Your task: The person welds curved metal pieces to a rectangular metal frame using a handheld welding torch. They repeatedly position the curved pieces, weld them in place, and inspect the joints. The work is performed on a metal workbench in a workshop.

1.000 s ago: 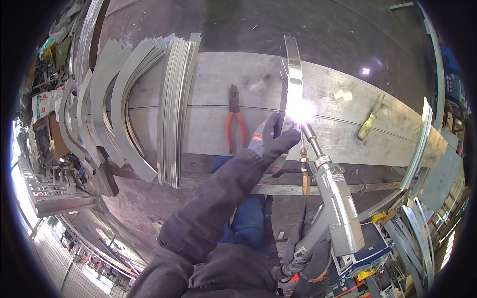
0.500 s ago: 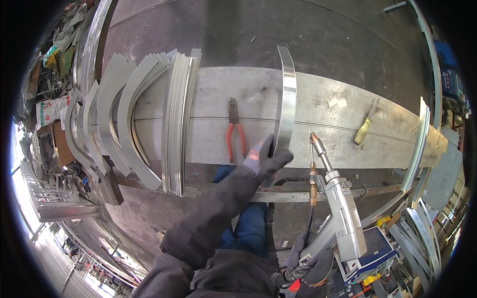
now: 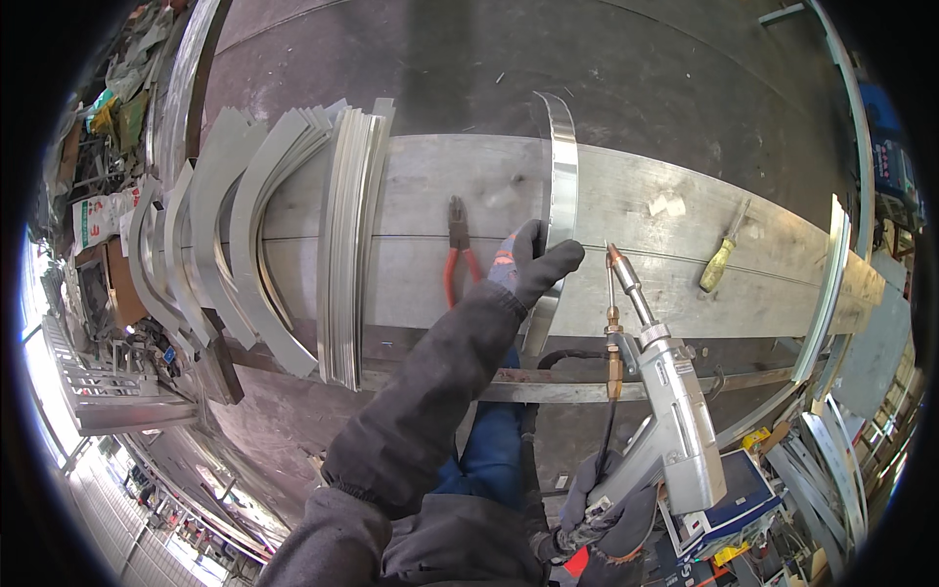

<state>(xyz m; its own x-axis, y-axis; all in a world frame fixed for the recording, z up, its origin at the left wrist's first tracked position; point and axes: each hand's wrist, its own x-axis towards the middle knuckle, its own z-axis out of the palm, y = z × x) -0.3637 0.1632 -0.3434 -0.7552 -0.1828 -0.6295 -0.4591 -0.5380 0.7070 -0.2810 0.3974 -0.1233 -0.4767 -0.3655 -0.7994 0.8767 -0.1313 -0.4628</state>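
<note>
My left hand, in a dark glove, is closed around a curved shiny metal strip. The strip lies crosswise over the middle of the metal worktop, its far end reaching past the far edge. At the lower right my gloved right hand grips a silver welding gun by its handle. The copper-coloured nozzle and thin wire guide point up and left, over the worktop, a short way right of the strip. Red-handled pliers lie left of my left hand, their handles partly behind my sleeve.
A stack of straight strips and several curved pieces lie on the left. A yellow-handled screwdriver and whitish scraps rest on the right. More strips cross the right end. A blue-and-white machine stands below right.
My left hand has moved away from me, farther up the strip, and the strip has turned slightly. My sleeve now covers part of the pliers' handles. The welding gun has barely moved.
</note>
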